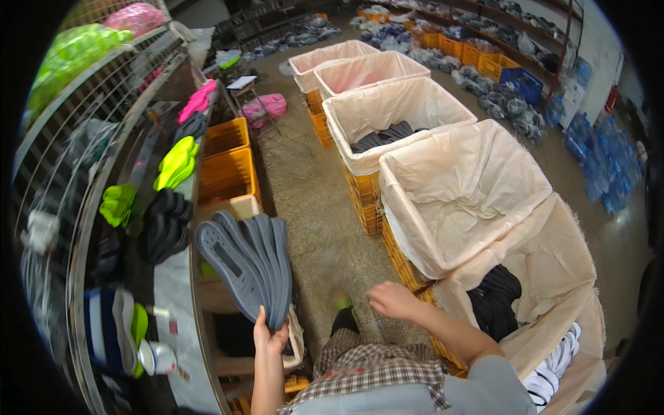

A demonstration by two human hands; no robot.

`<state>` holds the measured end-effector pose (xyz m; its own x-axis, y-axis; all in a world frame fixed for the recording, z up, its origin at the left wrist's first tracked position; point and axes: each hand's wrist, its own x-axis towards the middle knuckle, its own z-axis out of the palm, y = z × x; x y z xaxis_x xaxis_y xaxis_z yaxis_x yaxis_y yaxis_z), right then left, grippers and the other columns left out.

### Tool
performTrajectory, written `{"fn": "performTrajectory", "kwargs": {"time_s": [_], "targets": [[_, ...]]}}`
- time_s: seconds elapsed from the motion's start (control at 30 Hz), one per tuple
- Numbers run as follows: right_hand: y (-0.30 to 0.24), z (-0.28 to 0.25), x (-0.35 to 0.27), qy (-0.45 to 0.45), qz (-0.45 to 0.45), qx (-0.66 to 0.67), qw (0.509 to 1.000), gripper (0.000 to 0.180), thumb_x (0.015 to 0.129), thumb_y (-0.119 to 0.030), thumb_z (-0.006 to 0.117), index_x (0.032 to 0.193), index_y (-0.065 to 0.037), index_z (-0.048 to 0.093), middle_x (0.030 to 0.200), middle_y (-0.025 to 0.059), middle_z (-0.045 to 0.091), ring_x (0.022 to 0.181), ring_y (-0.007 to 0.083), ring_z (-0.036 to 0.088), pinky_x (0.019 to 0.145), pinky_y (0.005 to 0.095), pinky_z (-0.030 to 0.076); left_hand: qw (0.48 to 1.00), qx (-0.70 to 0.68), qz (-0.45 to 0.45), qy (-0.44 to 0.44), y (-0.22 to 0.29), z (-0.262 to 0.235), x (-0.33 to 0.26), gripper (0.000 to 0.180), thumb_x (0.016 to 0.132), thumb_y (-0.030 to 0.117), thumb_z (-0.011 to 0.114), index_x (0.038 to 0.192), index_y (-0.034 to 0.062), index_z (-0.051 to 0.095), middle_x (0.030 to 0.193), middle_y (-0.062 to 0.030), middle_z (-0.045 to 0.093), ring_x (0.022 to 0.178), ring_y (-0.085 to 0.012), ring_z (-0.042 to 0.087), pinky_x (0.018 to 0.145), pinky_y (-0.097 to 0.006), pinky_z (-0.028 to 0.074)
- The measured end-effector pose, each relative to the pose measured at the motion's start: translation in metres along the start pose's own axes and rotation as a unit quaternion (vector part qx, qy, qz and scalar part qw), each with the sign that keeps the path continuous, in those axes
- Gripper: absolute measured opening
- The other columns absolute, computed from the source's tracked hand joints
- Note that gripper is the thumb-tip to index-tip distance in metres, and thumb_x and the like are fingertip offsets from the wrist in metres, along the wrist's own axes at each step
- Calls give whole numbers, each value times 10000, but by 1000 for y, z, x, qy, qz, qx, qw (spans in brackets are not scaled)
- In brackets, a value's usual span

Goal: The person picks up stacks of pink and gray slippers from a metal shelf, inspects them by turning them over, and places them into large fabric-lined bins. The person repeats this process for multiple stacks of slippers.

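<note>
My left hand (268,339) grips the lower end of a fanned stack of several dark grey shoe soles (243,259) and holds it upright beside the workbench edge. My right hand (391,299) hangs in the air above the floor with its fingers loosely curled and nothing in it. It is close to the rim of a lined orange crate (532,277) that holds black soles (494,297). White soles (557,363) lie in the nearest crate at the lower right.
A row of lined orange crates (443,187) runs along the right of a concrete aisle (311,200). On the left stands a bench (173,283) with black soles (166,225), neon green soles (176,162) and pink soles (197,104). Orange crates (225,173) sit beside it. Shelves of bagged goods line the far wall.
</note>
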<state>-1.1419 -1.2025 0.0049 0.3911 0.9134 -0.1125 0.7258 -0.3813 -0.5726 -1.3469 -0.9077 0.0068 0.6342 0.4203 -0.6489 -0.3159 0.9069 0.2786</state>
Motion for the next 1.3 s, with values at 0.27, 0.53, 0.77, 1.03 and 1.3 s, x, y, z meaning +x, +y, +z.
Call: {"fn": "performTrajectory", "kwargs": {"time_s": [0.27, 0.53, 0.77, 1.03, 1.3], "targets": [[77, -81, 186, 178, 139, 125, 966, 277, 863, -197, 578, 1087, -36, 609, 1061, 160, 620, 1025, 332, 553, 881, 420, 441, 955, 291, 57, -13, 80, 227, 198, 521, 887, 294, 634, 1278, 1, 452, 1178, -160, 596, 966, -306, 641, 756, -396, 572], [203, -144, 306, 514, 293, 166, 789, 253, 809, -87, 607, 1051, -12, 601, 1072, 160, 595, 1021, 343, 549, 891, 411, 438, 812, 489, 171, -267, 71, 472, 395, 542, 848, 45, 635, 1330, -8, 394, 1232, -140, 529, 1109, -240, 535, 968, -363, 415], [287, -194, 377, 571, 398, 85, 712, 341, 764, -56, 617, 1101, -32, 572, 1170, 157, 537, 1097, 365, 484, 942, 432, 405, 595, 705, 253, -292, -6, 665, 518, 413, 817, 64, 685, 1188, -10, 520, 1036, -75, 595, 949, -148, 557, 840, -263, 439], [316, -281, 422, 624, 467, -34, 625, 756, 701, -174, 758, 1327, -9, 366, 1321, 223, 437, 1183, 407, 425, 988, 481, 357, 90, 662, 419, -615, -190, 796, 597, 500, 601, 29, 725, 1085, 96, 617, 938, -128, 644, 894, -325, 592, 763, -405, 487], [431, -275, 538, 739, 347, 424, 393, 703, 817, -51, 677, 1416, -66, 311, 1288, 122, 463, 1191, 247, 460, 1002, 351, 396, -220, 447, 304, -812, -296, 774, 617, 385, 723, 177, 602, 1108, 197, 585, 714, -58, 605, 740, -240, 583, 609, -367, 451]]}}
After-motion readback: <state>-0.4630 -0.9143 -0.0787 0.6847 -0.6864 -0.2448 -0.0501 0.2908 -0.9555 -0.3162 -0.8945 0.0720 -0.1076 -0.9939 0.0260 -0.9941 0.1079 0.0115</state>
